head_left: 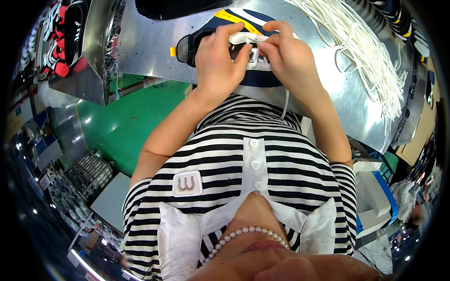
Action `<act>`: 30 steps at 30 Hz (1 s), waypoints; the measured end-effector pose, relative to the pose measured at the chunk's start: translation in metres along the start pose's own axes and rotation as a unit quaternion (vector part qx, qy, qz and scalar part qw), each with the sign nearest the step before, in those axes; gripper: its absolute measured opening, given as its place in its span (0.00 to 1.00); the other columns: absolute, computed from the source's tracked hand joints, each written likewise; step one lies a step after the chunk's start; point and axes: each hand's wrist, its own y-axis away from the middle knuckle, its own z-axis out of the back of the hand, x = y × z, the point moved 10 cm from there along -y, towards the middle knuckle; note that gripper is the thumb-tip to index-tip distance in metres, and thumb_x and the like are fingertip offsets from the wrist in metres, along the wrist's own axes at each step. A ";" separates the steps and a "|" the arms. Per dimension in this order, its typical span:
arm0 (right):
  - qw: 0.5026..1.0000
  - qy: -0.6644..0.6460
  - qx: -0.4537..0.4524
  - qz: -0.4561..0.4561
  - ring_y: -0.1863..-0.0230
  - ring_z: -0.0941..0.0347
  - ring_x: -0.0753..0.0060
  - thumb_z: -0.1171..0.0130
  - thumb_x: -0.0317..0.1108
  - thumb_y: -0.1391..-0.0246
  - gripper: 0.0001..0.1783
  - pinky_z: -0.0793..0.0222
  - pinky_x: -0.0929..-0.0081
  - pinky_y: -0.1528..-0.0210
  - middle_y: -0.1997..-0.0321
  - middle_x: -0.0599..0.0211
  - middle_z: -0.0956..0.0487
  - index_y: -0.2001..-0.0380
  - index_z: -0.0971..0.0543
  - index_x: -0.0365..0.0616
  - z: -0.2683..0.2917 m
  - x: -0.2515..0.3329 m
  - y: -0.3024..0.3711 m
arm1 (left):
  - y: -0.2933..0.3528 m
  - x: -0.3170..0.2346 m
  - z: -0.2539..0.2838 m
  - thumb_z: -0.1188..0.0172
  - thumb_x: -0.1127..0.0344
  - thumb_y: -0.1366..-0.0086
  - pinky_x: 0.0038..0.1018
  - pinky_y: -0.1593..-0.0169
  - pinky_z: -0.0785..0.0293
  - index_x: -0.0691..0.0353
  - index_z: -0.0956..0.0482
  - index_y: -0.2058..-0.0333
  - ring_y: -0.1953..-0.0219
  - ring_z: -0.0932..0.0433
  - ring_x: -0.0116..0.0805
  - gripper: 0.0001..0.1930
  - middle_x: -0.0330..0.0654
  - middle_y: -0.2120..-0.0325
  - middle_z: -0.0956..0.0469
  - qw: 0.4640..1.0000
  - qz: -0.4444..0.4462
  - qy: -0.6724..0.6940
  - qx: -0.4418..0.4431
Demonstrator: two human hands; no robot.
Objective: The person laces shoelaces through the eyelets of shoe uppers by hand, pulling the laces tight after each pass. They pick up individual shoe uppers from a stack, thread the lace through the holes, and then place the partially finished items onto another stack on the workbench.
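A navy shoe upper [258, 79] with a yellow stripe, white trim and a dark collar lies sideways on the metal table in front of me. A white shoelace [254, 58] crosses between its eyelet rows, and a loose end hangs over the near table edge. My left hand [217, 65] grips the shoe upper near the collar, thumb and forefinger bent around the lacing opening. With fingertips pinched at the eyelets, my right hand [291, 61] holds the shoelace; the exact pinch point is partly hidden by the fingers.
A large bundle of white shoelaces [361, 51] spreads over the metal table [150, 42] to the right. A black rounded object [176, 8] sits at the far edge. Red, black and white shoe parts [63, 42] are at far left, more striped ones [391, 18] at far right.
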 end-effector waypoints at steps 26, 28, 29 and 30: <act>0.991 0.111 -0.053 0.047 0.67 0.22 0.66 0.33 0.30 0.51 0.10 0.27 0.72 0.68 0.69 0.65 0.24 0.66 0.23 0.43 0.032 -0.024 0.038 | 0.004 -0.031 0.026 0.32 0.65 0.42 0.32 0.47 0.30 0.64 0.28 0.46 0.53 0.24 0.40 0.26 0.46 0.52 0.23 0.988 -0.106 -0.066 0.086; 0.994 0.070 -0.085 0.013 0.67 0.22 0.66 0.33 0.29 0.51 0.10 0.27 0.71 0.68 0.69 0.65 0.24 0.65 0.23 0.43 0.037 -0.019 0.036 | 0.010 -0.054 0.013 0.28 0.63 0.48 0.37 0.48 0.29 0.60 0.22 0.54 0.53 0.25 0.48 0.23 0.45 0.54 0.23 0.966 -0.186 -0.167 0.070; 0.993 0.027 -0.112 -0.017 0.67 0.22 0.65 0.34 0.29 0.52 0.11 0.27 0.71 0.68 0.69 0.65 0.24 0.65 0.23 0.43 0.044 -0.016 0.035 | 0.007 -0.057 0.002 0.29 0.63 0.47 0.36 0.50 0.30 0.59 0.21 0.56 0.55 0.23 0.45 0.20 0.44 0.60 0.21 0.961 -0.200 -0.171 0.080; 0.997 0.001 -0.071 -0.030 0.66 0.22 0.60 0.35 0.28 0.52 0.10 0.28 0.67 0.67 0.68 0.63 0.23 0.65 0.23 0.42 0.044 -0.002 0.035 | 0.000 -0.045 -0.015 0.30 0.63 0.46 0.35 0.51 0.29 0.59 0.21 0.57 0.57 0.22 0.44 0.18 0.44 0.63 0.20 0.963 -0.165 -0.177 0.117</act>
